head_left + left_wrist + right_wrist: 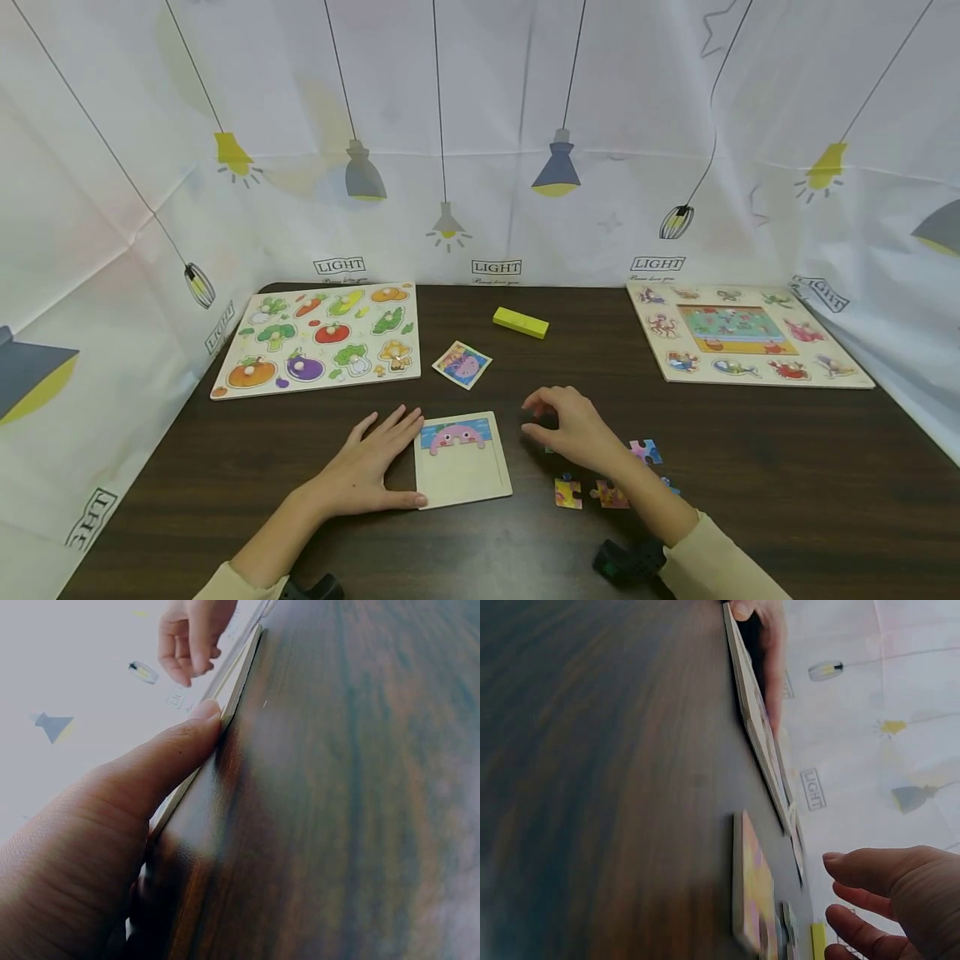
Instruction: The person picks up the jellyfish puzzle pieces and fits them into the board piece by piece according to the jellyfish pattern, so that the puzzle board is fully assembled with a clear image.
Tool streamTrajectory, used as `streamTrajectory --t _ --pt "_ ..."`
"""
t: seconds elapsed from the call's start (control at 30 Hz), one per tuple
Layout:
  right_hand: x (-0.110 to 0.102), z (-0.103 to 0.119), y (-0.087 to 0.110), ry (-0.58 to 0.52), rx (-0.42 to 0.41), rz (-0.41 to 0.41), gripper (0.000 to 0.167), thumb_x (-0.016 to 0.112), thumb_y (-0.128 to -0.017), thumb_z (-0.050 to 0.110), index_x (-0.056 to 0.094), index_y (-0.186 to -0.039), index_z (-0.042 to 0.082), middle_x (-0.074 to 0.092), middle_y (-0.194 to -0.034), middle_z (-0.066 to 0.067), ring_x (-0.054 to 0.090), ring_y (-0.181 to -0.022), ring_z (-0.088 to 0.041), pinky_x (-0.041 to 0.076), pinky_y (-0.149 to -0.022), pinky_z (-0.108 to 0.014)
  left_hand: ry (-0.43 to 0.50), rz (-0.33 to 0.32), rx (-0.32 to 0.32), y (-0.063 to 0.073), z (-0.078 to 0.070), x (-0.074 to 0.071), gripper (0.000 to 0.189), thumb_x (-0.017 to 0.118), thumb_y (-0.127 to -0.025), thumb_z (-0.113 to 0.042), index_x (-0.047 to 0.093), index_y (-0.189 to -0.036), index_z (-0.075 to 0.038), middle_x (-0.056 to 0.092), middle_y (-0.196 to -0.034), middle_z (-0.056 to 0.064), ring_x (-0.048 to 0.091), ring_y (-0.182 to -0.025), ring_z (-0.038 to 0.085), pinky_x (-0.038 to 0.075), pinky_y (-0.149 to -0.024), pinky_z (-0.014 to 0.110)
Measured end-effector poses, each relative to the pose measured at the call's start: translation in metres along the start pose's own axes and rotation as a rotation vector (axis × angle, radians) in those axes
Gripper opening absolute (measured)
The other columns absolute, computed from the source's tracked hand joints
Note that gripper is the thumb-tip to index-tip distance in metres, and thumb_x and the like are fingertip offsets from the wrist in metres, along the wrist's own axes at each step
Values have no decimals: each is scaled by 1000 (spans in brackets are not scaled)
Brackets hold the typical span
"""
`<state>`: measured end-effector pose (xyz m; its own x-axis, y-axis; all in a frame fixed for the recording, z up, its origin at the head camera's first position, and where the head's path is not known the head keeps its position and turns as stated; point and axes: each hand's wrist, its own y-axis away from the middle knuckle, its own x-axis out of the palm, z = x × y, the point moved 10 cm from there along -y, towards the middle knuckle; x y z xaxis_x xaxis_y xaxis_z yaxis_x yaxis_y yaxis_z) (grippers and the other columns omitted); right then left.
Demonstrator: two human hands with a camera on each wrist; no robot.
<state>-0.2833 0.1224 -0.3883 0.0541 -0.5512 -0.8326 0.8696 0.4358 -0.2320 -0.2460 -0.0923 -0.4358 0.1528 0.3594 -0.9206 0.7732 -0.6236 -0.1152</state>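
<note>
A square wooden puzzle tray (465,479) lies on the table, its top strip filled with a pink cartoon head on blue (457,437) and its lower part bare wood. My left hand (367,471) spreads along the tray's left side, with the thumb at the lower left corner and fingertips by the upper one. Right of the tray hovers my right hand (573,425), thumb and fingers apart with nothing between them. Near it lie loose jigsaw pieces: a yellow one (567,492), an orange one (613,496) and a pink-blue one (646,452). Others are partly hidden by the right hand and forearm.
Behind the tray lies a small square picture card (462,365), with a yellow block (521,322) farther back. A vegetable peg board (318,337) stands at the back left, a sea-animal board (750,337) at the back right. A lamp-printed curtain (480,125) borders the table.
</note>
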Motion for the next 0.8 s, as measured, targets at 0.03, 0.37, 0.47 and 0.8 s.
streamTrajectory --t 0.03,0.37,0.47,0.8 --pt "-2 -2 2 12 1 1 19 72 -80 18 64 -96 11 56 -83 4 48 -80 -16 40 -69 -34 1 -4 4 0 0 0 100 52 -74 -72 22 -147 -10 19 -151 3 11 -139 23 5 -106 52" --pt "-7 -20 25 92 19 23 27 74 -77 25 65 -99 11 58 -94 -2 43 -84 -19 37 -69 -34 4 -18 14 0 -1 -1 99 53 -74 -71 23 -146 -9 20 -151 5 13 -138 25 7 -105 54" --pt "-9 -22 30 98 14 24 30 75 -76 27 65 -100 12 58 -97 -3 42 -85 -19 37 -69 -35 5 -8 6 0 0 0 100 52 -74 -71 22 -146 -10 19 -151 4 12 -138 24 6 -106 53" --pt "-7 -29 36 80 29 39 28 74 -78 25 66 -101 13 57 -98 -2 40 -84 -17 34 -67 -32 9 -14 8 0 0 0 100 53 -74 -71 23 -146 -9 20 -151 4 13 -138 24 6 -105 54"
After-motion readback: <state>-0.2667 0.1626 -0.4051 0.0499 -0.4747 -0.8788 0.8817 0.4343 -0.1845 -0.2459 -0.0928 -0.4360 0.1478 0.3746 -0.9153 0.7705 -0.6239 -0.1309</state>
